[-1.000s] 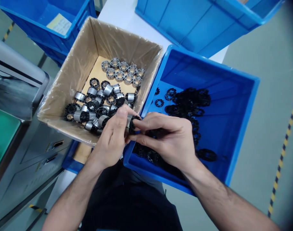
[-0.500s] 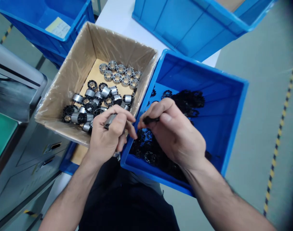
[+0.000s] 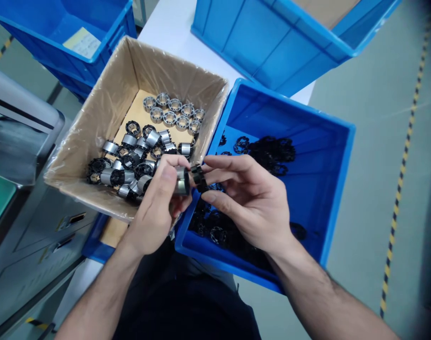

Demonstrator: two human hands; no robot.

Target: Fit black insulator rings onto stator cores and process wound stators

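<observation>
My left hand (image 3: 155,208) is closed around a silver metal stator core (image 3: 182,182), its end turned to the right. Between the thumb and fingers of my right hand (image 3: 254,203) is a black plastic end ring (image 3: 199,178) with teeth, held on edge close beside the core's end. A narrow gap seems to part the two. Below my left hand, the lined carton (image 3: 91,113) holds bare metal cores (image 3: 169,118) in rows and a heap of cores with black rings (image 3: 130,158). Beneath my right hand, a blue bin (image 3: 318,189) holds many loose black rings (image 3: 275,151).
Another blue bin (image 3: 258,47) stands on the white table (image 3: 166,23) behind. At the upper left is a blue bin (image 3: 109,28) with a paper note (image 3: 82,43) in it. A grey metal cabinet (image 3: 48,226) stands at the left.
My right hand has turned and opened its grip somewhat, bringing the black ring left to the core. My left hand has turned the core so its end faces the ring.
</observation>
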